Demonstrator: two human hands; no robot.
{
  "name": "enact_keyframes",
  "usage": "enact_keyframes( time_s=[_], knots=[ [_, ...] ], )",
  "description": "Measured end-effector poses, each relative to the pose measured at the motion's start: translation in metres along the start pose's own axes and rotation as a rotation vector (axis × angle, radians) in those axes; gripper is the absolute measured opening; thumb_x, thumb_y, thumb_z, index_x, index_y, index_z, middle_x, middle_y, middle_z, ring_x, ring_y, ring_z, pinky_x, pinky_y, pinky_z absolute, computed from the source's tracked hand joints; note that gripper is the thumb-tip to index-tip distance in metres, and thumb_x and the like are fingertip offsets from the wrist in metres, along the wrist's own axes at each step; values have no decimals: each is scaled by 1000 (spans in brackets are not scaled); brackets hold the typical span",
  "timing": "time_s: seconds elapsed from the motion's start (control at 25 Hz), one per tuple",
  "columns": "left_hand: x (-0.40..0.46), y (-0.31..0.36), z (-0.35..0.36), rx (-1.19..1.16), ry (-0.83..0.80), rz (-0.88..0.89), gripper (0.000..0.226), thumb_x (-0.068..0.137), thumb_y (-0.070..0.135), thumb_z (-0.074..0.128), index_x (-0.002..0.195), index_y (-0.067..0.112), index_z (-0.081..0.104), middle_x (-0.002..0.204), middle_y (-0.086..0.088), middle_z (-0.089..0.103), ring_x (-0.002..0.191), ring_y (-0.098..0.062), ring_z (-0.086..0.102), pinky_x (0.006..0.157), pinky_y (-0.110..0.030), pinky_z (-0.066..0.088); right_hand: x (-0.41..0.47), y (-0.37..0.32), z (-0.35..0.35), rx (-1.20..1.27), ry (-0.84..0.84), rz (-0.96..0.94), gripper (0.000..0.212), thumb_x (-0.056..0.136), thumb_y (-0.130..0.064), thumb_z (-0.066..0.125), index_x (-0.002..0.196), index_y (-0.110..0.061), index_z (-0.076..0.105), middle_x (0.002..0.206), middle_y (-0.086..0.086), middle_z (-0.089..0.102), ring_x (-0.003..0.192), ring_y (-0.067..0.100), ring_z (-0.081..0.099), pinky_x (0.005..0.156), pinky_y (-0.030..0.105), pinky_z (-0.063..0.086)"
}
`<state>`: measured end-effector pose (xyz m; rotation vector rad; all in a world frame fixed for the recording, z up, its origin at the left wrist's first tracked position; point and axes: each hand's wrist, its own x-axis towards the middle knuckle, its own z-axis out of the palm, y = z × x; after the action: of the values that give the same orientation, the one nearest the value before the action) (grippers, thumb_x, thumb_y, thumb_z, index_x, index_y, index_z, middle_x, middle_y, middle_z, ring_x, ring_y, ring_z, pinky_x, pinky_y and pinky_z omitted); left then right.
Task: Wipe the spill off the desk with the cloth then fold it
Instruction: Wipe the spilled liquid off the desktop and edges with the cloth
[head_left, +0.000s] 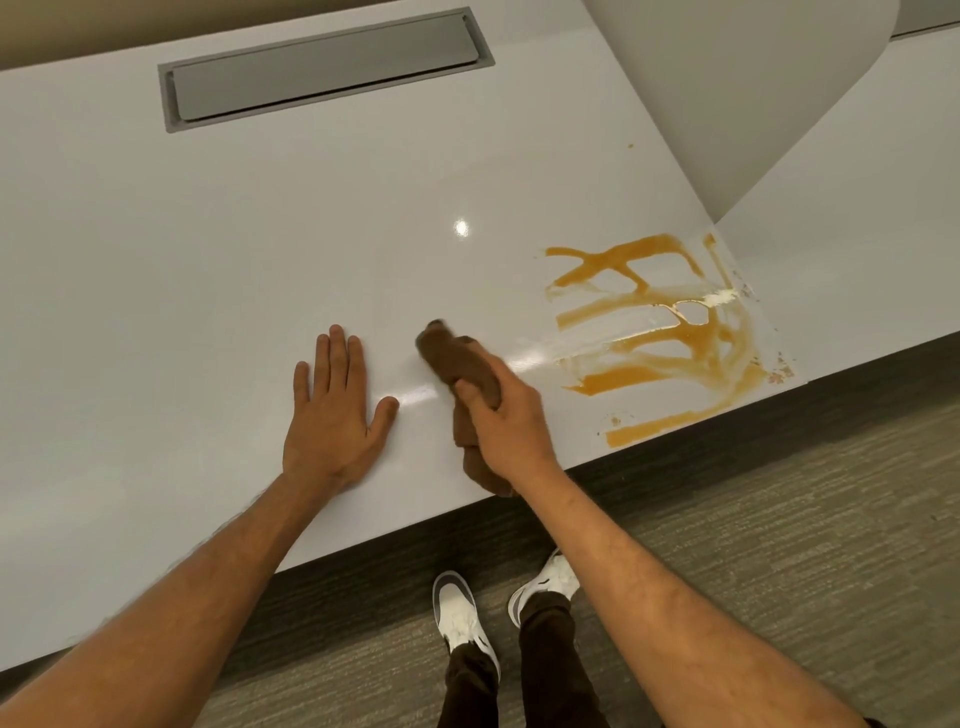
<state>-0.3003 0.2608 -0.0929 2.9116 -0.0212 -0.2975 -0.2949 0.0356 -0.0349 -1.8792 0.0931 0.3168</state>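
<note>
Right hand fingers around bunched brown cloth; left hand fingers flat on glossy desk.

Grey carpet is covering the floor. A beige wall is running behind, a ceiling light glinting off gloss

I see bare worktop stretching beyond and to the left of my left hand, which lies flat on the surface. Far beyond it sits a recessed grey hatch, flush enough to slide over. Between my hands there is only a narrow strip. My right hand grips the brown cloth; to its right the orange spill smears the surface up to the near edge. Beyond the spill a white curved panel rises, blocking passage.
</note>
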Motion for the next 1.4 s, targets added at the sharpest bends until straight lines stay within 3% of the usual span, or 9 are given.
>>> enact_keyframes(
  time_s=[0.08,0.16,0.32,0.56,0.8,0.96,1.24,1.32,1.4],
  knots=[
    [0,0,1,-7,9,5,90,100,66,13,165,9,-11,174,-11,-19,161,-25,-18,131,-51,-3,3,-2,-23,110,143,25,38,99,-32,60,134,-45,56,104,-35,67,103,-10,62,96,23,53],
    [-1,-1,1,-14,11,2,89,101,65,14,165,9,-11,174,-11,-19,161,-25,-18,131,-51,-3,2,3,-36,62,241,-3,41,99,-34,60,138,-45,52,120,-30,65,112,-7,60,102,29,50],
    [-1,0,-1,-6,4,2,89,101,65,13,165,9,-11,174,-11,-19,161,-25,-18,131,-49,-5,-8,32,-16,-664,199,-37,65,103,-52,41,159,-21,30,169,6,24,157,28,17,126,50,22],
    [1,1,-1,0,-12,-10,85,102,60,13,165,9,-12,173,-11,-20,161,-26,-19,131,-48,-6,17,33,11,-920,227,-115,73,98,-61,40,158,-21,32,166,16,27,153,42,22,124,55,22],
    [2,0,0,-19,-5,-9,80,104,55,15,166,9,-8,174,-12,-18,161,-26,-17,131,-49,-6,31,25,30,-780,145,-326,62,89,-27,71,148,-21,52,158,12,45,146,41,37,118,56,35],
    [1,-2,0,-26,6,6,80,104,56,9,166,8,-5,174,-13,-13,162,-27,-13,131,-51,-3,20,27,38,-616,-3,-427,41,90,-20,71,131,-23,69,146,2,60,141,31,47,118,49,36],
    [0,-6,-1,-16,-22,67,80,103,56,9,165,10,-10,175,-7,-17,161,-21,-17,131,-52,-6,-35,35,4,-542,-283,-309,39,89,-19,71,126,-32,70,142,-8,62,142,17,46,125,40,25],
    [-2,-4,-3,-9,-20,78,82,102,58,9,165,10,-11,175,-6,-17,161,-21,-17,130,-52,-8,-54,33,-17,-498,-306,-258,36,88,-20,72,121,-35,72,136,-11,66,136,14,52,121,39,32],
    [-4,-1,-7,3,-31,141,82,102,61,9,165,12,-11,175,-3,-18,161,-19,-18,130,-49,-11,-71,29,-40,-340,-220,-125,38,87,-18,70,116,-42,72,121,-15,73,109,7,69,102,36,53]
  ],
)
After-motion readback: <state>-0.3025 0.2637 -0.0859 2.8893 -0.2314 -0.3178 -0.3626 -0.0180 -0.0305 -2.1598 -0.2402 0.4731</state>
